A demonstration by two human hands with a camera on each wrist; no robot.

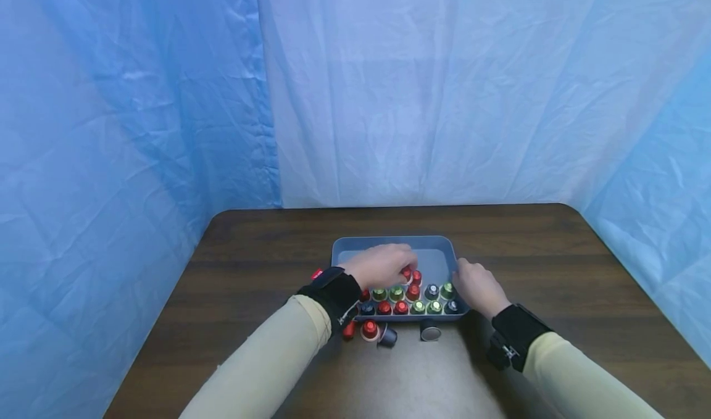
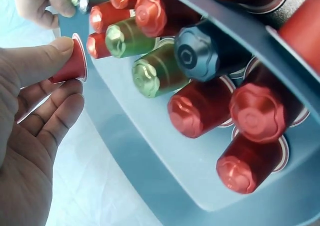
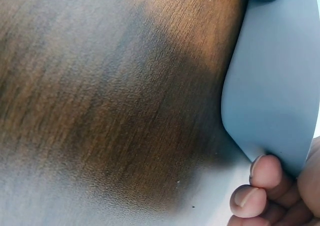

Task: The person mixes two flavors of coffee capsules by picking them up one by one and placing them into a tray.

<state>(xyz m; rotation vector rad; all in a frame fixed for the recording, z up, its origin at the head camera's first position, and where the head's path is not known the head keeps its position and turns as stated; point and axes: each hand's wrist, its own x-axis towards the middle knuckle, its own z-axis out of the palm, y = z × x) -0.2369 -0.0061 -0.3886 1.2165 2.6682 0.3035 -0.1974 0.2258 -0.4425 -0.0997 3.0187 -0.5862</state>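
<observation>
A red coffee capsule is pinched between thumb and fingers of my left hand, its pale rim facing the tray in the left wrist view. That hand is over the blue-grey tray, where red, green and dark capsules stand upside down in rows along the near side. Among them are a green capsule and a dark blue capsule. At the tray's right side my right hand grips the wall, its curled fingertips against the outer face near a corner.
Before the tray's near edge, several loose capsules lie on the dark wooden table: a red capsule, a tipped dark capsule and another dark capsule among them. Blue-white sheets hang behind and beside the table.
</observation>
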